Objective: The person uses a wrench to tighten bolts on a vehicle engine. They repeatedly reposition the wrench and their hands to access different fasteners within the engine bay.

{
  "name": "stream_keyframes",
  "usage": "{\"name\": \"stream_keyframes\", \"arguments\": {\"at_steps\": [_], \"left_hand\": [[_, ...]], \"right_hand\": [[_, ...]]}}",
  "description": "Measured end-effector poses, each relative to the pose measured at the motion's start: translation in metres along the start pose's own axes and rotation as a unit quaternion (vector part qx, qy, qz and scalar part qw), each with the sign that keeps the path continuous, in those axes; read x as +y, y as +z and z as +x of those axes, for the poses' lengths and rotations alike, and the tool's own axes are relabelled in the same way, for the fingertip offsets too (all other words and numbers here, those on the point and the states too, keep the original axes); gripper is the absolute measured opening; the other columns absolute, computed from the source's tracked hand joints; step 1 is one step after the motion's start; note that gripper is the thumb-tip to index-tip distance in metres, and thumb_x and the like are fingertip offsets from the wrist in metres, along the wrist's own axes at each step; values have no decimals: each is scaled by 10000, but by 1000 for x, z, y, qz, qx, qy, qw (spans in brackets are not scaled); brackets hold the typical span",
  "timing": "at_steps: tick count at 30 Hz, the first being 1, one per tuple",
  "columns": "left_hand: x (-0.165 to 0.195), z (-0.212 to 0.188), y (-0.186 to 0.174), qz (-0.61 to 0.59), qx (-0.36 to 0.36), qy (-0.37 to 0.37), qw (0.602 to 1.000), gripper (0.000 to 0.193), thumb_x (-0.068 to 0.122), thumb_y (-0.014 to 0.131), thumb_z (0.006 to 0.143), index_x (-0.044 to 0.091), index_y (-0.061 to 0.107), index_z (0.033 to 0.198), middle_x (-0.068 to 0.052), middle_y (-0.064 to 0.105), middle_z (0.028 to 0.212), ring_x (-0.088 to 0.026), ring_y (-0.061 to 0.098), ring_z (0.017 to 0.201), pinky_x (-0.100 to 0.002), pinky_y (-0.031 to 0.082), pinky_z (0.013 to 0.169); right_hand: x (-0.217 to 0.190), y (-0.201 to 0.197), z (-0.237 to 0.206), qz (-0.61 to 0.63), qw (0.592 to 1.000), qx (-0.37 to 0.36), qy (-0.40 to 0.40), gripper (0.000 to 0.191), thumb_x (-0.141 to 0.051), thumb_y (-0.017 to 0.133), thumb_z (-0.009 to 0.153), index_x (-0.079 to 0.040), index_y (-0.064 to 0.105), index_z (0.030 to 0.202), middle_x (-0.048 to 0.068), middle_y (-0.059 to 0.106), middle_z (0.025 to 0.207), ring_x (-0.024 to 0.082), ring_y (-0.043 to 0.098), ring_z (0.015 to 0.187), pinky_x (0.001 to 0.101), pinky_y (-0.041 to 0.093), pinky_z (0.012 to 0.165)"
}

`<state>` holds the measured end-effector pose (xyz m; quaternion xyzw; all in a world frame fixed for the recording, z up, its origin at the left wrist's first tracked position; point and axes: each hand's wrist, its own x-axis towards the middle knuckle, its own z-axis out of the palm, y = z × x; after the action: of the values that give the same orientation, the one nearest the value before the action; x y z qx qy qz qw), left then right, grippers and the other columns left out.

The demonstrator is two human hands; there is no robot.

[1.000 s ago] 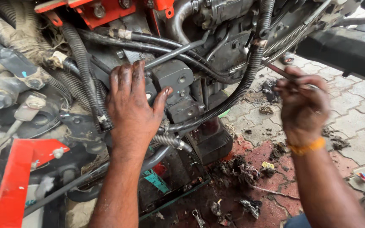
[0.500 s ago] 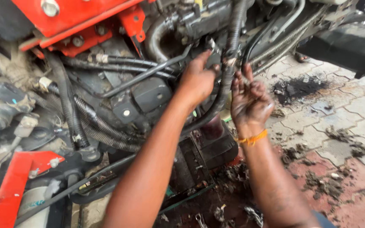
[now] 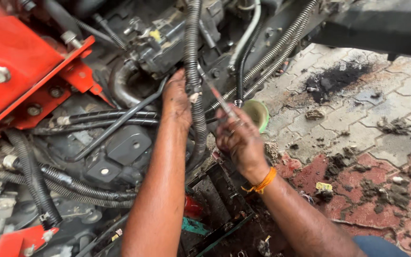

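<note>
1. my right hand [image 3: 241, 138], an orange thread band [image 3: 261, 181] on its wrist, is closed around a thin metal tool [image 3: 217, 97] that slants up and left out of my fingers toward the engine.
2. my left hand [image 3: 177, 97] reaches into the engine; its fingers are hidden behind the parts, so i cannot tell what they hold. it presses just beside a black corrugated hose [image 3: 193, 62].
3. the hose is ribbed and greasy and runs down between my two hands.
4. a green cup [image 3: 258, 113] sits just behind my right hand on the brick paving [image 3: 381, 157].
5. farther left, a red bracket [image 3: 24, 71] with bolts; beyond, an oil stain [image 3: 336, 78].
</note>
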<state>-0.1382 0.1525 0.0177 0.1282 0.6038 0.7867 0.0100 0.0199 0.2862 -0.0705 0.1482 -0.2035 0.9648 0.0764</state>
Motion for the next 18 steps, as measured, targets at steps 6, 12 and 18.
{"name": "stream_keyframes", "arguments": {"at_steps": [6, 12, 18], "left_hand": [[7, -12, 10, -56, -48, 17, 997, 222, 7, 543, 949, 10, 686, 1118, -17, 679, 779, -91, 587, 587, -235, 471, 499], [-1, -7, 8, -71, -20, 40, 996, 259, -14, 553, 957, -17, 674, 1185, -37, 695, 890, -104, 632, 713, -225, 523, 639], [-1, -2, 9, -67, -16, 41, 997, 328, -27, 533, 922, -37, 656, 1225, -83, 741, 1034, -132, 694, 873, -226, 558, 791]], "right_hand": [[25, -12, 3, -290, 953, -23, 84, 285, -141, 555, 1054, -28, 659, 1295, 63, 691, 806, 76, 544, 552, 224, 431, 462], [-35, -11, 31, -316, 925, 74, 196, 199, -94, 634, 921, -62, 725, 1095, 33, 740, 861, 124, 628, 560, 279, 495, 435], [-158, 4, 125, -730, 680, 57, 29, 229, -228, 591, 1063, -157, 708, 1246, 92, 761, 1121, 290, 693, 778, 437, 604, 764]]}}
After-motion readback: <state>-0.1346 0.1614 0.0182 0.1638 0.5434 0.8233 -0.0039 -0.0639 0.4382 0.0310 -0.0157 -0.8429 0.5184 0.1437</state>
